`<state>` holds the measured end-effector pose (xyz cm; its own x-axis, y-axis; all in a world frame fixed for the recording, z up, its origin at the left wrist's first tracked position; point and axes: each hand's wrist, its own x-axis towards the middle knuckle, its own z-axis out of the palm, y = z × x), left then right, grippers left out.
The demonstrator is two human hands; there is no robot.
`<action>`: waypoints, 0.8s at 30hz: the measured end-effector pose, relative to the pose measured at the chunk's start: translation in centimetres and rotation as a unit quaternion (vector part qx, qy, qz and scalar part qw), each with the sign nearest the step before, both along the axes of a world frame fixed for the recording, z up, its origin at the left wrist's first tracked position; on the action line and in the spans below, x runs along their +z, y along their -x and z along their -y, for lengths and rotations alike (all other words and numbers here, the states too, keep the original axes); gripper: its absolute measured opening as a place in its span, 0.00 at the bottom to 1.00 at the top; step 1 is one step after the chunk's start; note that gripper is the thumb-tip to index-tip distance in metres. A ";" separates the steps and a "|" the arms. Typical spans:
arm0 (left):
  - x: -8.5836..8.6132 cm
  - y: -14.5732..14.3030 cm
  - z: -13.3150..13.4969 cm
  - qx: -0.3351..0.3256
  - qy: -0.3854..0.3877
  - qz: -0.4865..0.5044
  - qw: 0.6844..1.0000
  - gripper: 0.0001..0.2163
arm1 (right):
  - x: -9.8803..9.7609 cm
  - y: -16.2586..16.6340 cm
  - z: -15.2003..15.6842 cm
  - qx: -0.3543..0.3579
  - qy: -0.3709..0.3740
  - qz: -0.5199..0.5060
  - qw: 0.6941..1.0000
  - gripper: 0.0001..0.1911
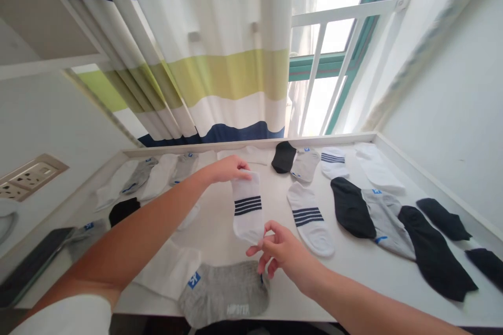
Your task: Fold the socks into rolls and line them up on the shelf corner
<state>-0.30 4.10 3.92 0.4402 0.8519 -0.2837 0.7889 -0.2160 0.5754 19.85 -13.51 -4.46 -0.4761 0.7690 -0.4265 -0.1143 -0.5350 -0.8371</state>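
Note:
A white sock with dark stripes [247, 209] is stretched above the white table [220, 235]. My left hand [230, 168] pinches its cuff at the far end. My right hand [281, 254] pinches its toe end, nearer to me. A matching white striped sock [310, 217] lies flat just to the right. A grey sock with a blue tag [223, 293] lies at the front edge, under my right hand.
Several black, grey and white socks are spread over the table, black ones [432, 251] at the right, grey and white ones [137, 175] at the back left. A striped curtain [212, 63] and a window rail [346, 15] stand behind. A wall socket [29, 175] sits at left.

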 end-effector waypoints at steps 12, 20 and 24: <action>-5.3 2.0 -4.5 -0.056 -0.116 -0.063 0.990 0.10 | -0.1 3.8 -2.1 0.059 -0.426 0.404 0.808 0.08; -5.9 2.0 -1.5 -0.100 -0.286 -0.065 0.951 0.10 | -0.7 4.8 -2.9 0.145 -0.516 0.519 0.666 0.11; -7.7 3.2 0.1 -0.213 -0.272 -0.052 0.937 0.15 | -0.6 5.2 -2.9 0.168 -0.519 0.504 0.670 0.10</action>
